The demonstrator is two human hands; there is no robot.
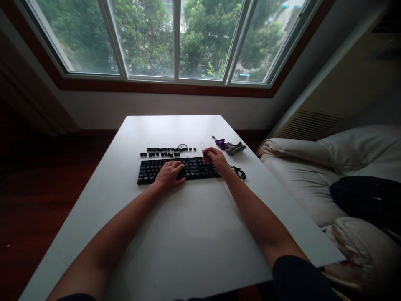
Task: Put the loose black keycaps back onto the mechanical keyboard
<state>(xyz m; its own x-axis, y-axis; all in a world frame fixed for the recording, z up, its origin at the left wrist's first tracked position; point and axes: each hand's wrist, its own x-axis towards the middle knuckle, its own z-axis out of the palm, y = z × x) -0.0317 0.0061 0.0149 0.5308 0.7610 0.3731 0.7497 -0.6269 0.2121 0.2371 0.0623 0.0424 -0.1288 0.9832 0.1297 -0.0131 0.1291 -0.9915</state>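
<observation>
A black keyboard [194, 167] lies across the white table. My left hand [170, 172] rests palm down on its middle, fingers stretched over the keys. Above the keyboard's right part, my right hand [216, 159] is closed in a pinch on a wire keycap puller [202, 146], whose thin loop points up and away from me. Something small and dark shows at those fingertips, too small to make out. Behind the keyboard, loose black keycaps stand in two rows, a back row [161, 149] and a front row [160, 154].
A coiled black cable [239, 173] lies at the keyboard's right end. Farther back are a purple cloth [220, 144], a grey cloth [235, 148] and a small brush-like tool [213, 137]. A pale sofa [297, 167] stands right of the white table [188, 234].
</observation>
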